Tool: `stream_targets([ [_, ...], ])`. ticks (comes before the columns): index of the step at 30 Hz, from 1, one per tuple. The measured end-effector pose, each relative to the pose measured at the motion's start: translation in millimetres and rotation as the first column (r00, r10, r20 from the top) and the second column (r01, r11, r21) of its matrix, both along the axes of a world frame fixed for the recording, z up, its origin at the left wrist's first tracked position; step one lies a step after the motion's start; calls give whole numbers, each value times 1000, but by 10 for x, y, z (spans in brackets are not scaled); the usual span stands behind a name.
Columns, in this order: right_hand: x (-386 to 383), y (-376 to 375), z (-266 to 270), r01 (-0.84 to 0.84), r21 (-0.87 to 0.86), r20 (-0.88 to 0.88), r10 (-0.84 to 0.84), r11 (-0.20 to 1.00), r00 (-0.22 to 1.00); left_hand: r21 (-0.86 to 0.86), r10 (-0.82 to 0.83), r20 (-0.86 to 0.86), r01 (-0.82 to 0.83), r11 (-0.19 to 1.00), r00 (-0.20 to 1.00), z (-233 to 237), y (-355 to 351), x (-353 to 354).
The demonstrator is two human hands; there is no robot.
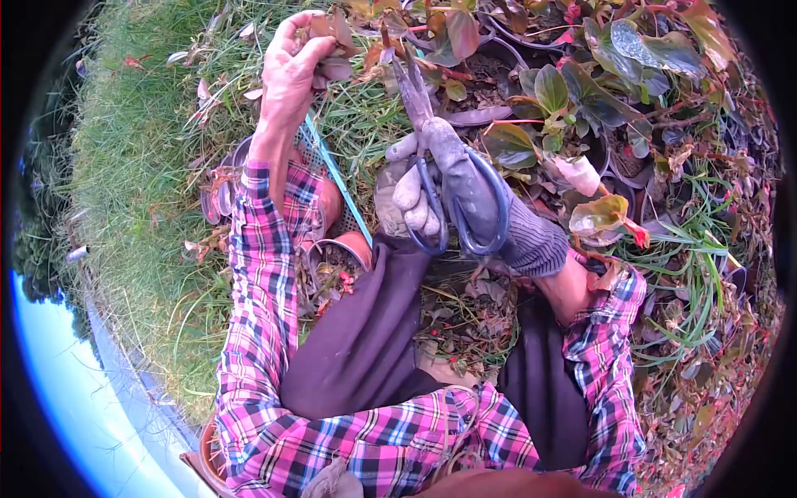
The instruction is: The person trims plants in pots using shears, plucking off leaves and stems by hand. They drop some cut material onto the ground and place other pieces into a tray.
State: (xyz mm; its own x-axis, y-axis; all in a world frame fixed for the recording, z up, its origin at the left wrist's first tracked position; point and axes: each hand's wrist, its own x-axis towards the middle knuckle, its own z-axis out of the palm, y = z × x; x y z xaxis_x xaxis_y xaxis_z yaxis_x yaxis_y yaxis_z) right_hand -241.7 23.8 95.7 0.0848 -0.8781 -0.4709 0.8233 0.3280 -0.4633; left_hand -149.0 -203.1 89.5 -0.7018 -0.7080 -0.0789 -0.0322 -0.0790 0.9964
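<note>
My left hand (286, 79), bare, is raised at the upper left over the grass. Its thumb and fingers pinch a bunch of dry brownish leaves (336, 50). A grey work glove covers my right hand (452, 170), whose fingers are wrapped through the blue loop handles of a pair of scissors (413, 90). The blades point up, lie close together, and their tips come near a brown stem and leaves. Just right of the blades grow begonia plants (552, 91) with green and reddish leaves.
A terracotta pot (353, 249) stands left of my knee (357, 340). Beside it, a blue-edged mesh crate (336, 174) runs diagonally. Long grass (141, 191) spreads on the left. More potted plants, a pale pink flower (579, 174) and dry leaves fill the right side.
</note>
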Motion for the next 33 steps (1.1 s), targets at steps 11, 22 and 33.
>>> stream_targets([
  [11,-181,-264,-279,-62,-210,162,97,976,982,-66,-300,191,317,946,935,180,1,-303],
  [22,25,181,39,-57,83,-33,60,995,998,58,-74,83,70,996,994,425,362,9],
  [33,200,421,142,-131,164,-149,156,978,977,281,410,-421,-314,907,809,788,-1513,1428],
])
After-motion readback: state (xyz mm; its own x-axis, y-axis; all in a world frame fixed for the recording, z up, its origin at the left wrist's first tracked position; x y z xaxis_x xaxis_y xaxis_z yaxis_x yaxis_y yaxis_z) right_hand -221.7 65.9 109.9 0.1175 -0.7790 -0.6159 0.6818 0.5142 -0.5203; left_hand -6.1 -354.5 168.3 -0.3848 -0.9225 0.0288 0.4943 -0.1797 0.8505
